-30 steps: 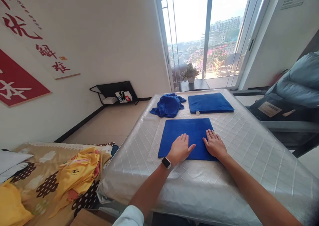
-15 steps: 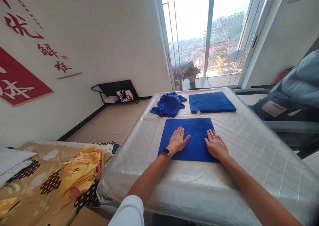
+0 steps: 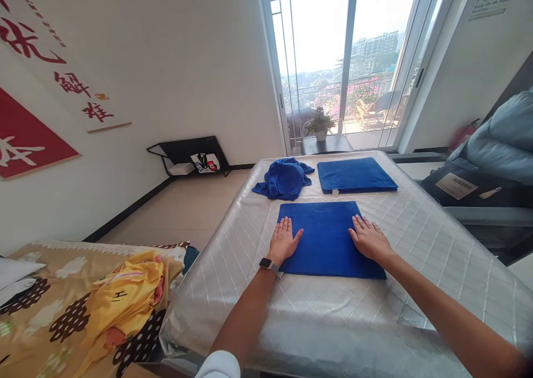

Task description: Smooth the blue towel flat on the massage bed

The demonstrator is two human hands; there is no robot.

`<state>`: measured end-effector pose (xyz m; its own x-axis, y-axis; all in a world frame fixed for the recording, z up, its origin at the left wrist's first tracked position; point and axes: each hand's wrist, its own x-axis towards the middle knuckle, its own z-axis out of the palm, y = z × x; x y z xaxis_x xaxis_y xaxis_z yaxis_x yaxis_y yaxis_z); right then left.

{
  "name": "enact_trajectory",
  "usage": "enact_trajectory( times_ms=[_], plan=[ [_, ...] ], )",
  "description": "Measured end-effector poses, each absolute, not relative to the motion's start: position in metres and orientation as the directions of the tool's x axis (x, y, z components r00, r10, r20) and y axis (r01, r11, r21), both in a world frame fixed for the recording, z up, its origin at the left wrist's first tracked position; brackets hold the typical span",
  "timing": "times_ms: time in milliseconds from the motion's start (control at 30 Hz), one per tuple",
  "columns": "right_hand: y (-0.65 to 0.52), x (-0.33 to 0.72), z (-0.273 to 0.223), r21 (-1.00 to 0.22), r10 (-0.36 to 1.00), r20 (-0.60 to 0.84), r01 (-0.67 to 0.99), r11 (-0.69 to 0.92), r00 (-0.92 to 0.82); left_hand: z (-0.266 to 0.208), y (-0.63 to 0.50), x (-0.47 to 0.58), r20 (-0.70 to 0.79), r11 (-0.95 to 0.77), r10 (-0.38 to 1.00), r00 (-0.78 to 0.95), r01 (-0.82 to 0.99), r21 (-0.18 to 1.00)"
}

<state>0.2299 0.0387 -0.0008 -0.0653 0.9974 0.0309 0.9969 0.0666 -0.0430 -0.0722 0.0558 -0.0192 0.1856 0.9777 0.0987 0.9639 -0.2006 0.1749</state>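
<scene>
1. Overall, the work on the silver quilted surface (image 3: pixel 233 267) looks well advanced, with more lying flat and squared than loose.
2. Nearest the person, the near blue cloth (image 3: pixel 327 250) forms a neat rectangle; its folding seems finished or nearly so, with smoothing apparently the step in hand.
3. Beyond it, toward the right and not touching it, lies the folded blue pile (image 3: pixel 356 174), layers showing along its edge; that part appears done.
4. At far left, just beside the pile but apart from it, the crumpled blue cloth (image 3: pixel 285 178) looks like what is left.
5. Neither hand grips anything: the left hand (image 3: pixel 285 239) rests palm down, fingers extended, at the near cloth's left edge, and the right hand (image 3: pixel 370 238) lies likewise at its right edge.
6. Round about are a bed (image 3: pixel 45 289) at left, a dark chair (image 3: pixel 491 217) at right, a low black shelf (image 3: pixel 187 147) by the wall, a yellow garment (image 3: pixel 120 295) on the bed and a potted plant (image 3: pixel 320 125) past the far end.
7. Only the hands lie on the near cloth; the crumpled cloth and pile limit room beyond it, but nothing else seems in the way.
8. Smallest, a white tag (image 3: pixel 335 192) pokes from the pile.
</scene>
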Motion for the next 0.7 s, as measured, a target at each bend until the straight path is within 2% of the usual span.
enact_trajectory(
  times_ms=[67,267,600,700],
  plan=[
    [0.061,0.231,0.006,-0.054,0.996,0.060,0.996,0.064,-0.061,-0.019,0.056,-0.073,0.098,-0.198,0.978,0.183,0.964,0.179],
    [0.118,0.231,0.000,-0.127,0.999,0.017,0.991,0.030,-0.028,-0.017,0.054,-0.073,0.089,-0.206,0.977,0.194,0.966,0.157],
    [0.122,0.233,-0.018,-0.138,0.997,0.078,0.990,0.036,-0.026,-0.007,0.048,-0.070,0.146,-0.213,0.970,0.194,0.968,0.133],
    [0.122,0.231,-0.016,-0.150,0.995,0.092,0.988,0.042,-0.029,0.006,0.035,-0.054,0.188,-0.309,0.941,0.280,0.939,0.149]
  ],
)
